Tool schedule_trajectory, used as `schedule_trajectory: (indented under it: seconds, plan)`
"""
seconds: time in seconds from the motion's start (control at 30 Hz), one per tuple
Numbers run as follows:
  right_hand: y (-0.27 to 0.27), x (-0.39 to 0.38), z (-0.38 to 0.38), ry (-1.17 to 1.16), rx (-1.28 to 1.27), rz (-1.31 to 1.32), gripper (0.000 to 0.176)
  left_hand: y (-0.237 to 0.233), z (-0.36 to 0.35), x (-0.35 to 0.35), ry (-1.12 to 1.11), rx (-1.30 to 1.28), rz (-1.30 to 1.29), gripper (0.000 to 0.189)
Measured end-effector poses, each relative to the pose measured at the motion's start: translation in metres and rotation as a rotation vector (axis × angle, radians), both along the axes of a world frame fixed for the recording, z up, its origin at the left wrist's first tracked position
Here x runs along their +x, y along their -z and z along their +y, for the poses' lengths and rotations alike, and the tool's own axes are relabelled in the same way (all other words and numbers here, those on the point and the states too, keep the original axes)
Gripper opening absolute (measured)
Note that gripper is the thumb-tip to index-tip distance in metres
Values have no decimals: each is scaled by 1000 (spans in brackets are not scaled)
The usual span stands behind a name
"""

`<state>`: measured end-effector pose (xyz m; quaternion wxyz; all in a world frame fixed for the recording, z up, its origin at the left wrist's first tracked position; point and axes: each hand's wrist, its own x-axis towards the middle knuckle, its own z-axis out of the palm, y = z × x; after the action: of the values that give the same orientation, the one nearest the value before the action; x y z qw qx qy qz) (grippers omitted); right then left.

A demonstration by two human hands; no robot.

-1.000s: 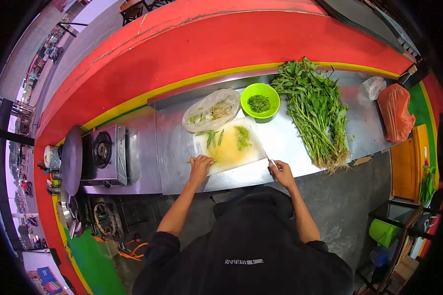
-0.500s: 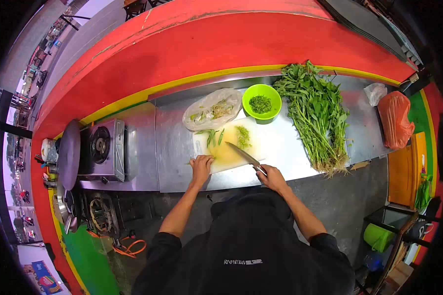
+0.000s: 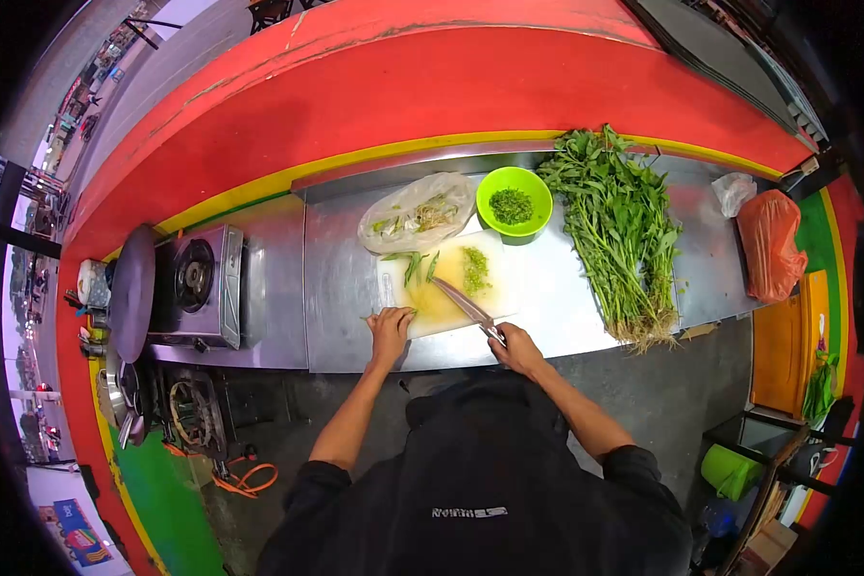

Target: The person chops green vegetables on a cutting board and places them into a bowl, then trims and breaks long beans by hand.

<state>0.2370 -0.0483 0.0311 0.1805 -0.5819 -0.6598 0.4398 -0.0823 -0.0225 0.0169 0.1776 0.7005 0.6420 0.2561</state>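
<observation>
A white cutting board (image 3: 422, 320) lies on the steel counter, with a pile of chopped greens (image 3: 474, 271) on its right part and a few green pieces (image 3: 415, 266) at its upper left. My right hand (image 3: 516, 348) is wrapped round the handle of a knife (image 3: 464, 301), whose blade points up and left over the board. Closed fingertips of my left hand (image 3: 391, 331) press on thin green stalks at the board's lower left edge. Behind the board stand a lime-green bowl (image 3: 546, 204) of chopped greens and a clear plastic bag (image 3: 384, 213) holding plant scraps.
Long leafy greens (image 3: 624, 230) with roots lie right of the board. Farther right are a red plastic bag (image 3: 772, 245) and a small clear bag (image 3: 732, 188). A gas stove (image 3: 223, 288) and a big dark pan (image 3: 132, 293) stand at the left. A red wall (image 3: 432, 91) rises behind the counter.
My right hand and the knife have moved slightly left, and the blade is now nearer the green pieces. My left hand has shifted very little.
</observation>
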Motion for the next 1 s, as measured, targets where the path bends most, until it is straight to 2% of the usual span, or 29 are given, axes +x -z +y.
schedule_trajectory:
  seconds: [0.13,0.27,0.33,0.47,0.53,0.73,0.83,1.0]
  plan:
    - [-6,3,-2,35,4,138,33,1,-3,-1,-16,-27,-10,18]
    - [-7,5,-5,74,-5,117,34,2,-2,1,-19,4,-20,18]
    - [2,5,-5,42,127,28,35,-5,-1,2,-36,-41,-71,18]
    - [7,2,-7,49,151,5,33,-11,0,2,-51,3,-131,18]
    - [14,0,-9,51,272,-29,31,-13,0,2,-74,36,-157,17]
    - [13,-10,-3,14,233,-162,28,-20,-5,5,-117,10,-225,17]
    - [10,-12,1,-18,410,-302,27,-26,-8,7,-108,68,-154,15]
    - [5,-17,8,6,452,-266,26,-25,-5,5,-124,59,-212,15]
